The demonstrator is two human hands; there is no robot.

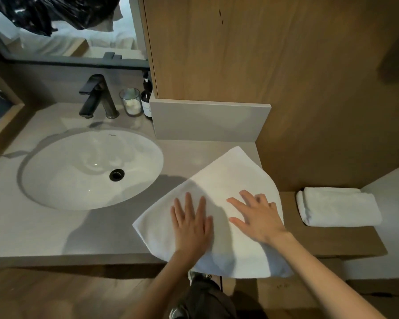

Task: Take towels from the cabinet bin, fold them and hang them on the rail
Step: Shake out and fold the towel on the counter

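We press our left hand [191, 224] and right hand [258, 219], both flat with fingers spread, on the white towel [228, 180], which lies on the grey countertop [32, 226] at 4 o'clock of the sink [67, 157], near edge overhanging; a folded towel [336, 208] rests on the wooden ledge [332, 240] at its 3 o'clock

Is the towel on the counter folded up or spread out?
Spread out: the towel lies flat on the counter, its near edge overhanging, left hand and right hand flat on it. Whether it is doubled, cannot tell.
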